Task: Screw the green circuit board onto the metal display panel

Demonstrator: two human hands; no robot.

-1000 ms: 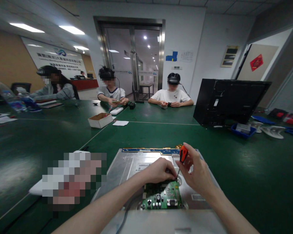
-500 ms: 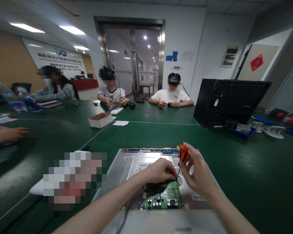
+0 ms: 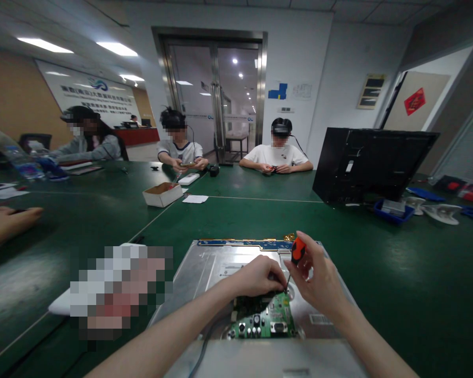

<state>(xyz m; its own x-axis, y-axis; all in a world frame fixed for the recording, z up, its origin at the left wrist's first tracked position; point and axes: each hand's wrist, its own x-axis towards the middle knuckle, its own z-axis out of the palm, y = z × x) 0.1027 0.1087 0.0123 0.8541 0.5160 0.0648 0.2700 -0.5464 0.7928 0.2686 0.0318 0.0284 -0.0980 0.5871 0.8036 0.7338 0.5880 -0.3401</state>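
The person at the near side is gripping a small screwdriver with an orange-and-black handle (image 3: pixel 298 250) in the right hand (image 3: pixel 317 275), thumb and fingers closing around the handle while the thin dark shaft is slanting down toward the far right corner of a green printed circuit board (image 3: pixel 274 315). The left hand (image 3: pixel 262 275) is bending in beside that corner, its fingers curling together by the shaft's tip; I am not able to tell whether they are pinching anything. The board is lying on a broad, flat, silver metal panel (image 3: pixel 191 281), partly shaded by the left hand, and a grey cable (image 3: pixel 205 344) is running down the panel near the left forearm. A narrow blue circuit strip (image 3: pixel 236 243) is lining the panel's far edge. The panel itself is resting on the dark green surface (image 3: pixel 252 218). Farther off, a small open white cardboard box (image 3: pixel 161 198) is sitting to the left, a big black monitor (image 3: pixel 378 160) is standing to the right, and two co-workers in white shirts are sitting across from us.
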